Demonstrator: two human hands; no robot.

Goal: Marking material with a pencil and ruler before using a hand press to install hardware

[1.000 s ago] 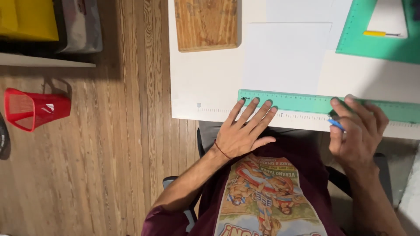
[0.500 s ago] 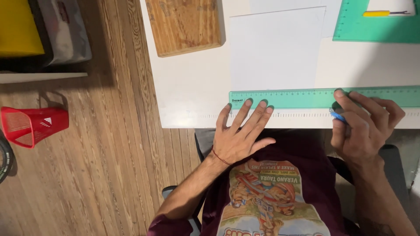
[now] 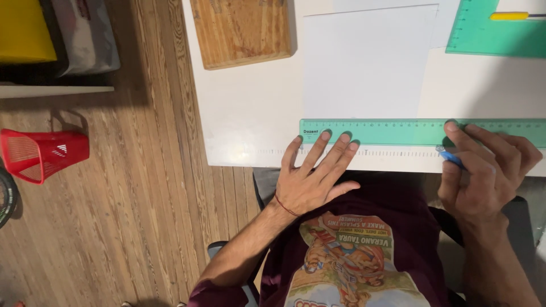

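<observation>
White table (image 3: 244, 125), left hand (image 3: 315, 179) flat, fingers spread on green ruler (image 3: 398, 132), right hand (image 3: 489, 173) gripping blue pen (image 3: 450, 156)

Ruler (image 3: 398, 132) pale green; pen (image 3: 450, 156) blue; paper (image 3: 367, 62) white; basket (image 3: 42, 154) red.

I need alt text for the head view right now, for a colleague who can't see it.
Seen from above, a seated person's left hand presses a long green ruler flat on a white table, while the right hand holds a blue pen at the ruler's lower edge. A white sheet and wooden board lie beyond.
</observation>
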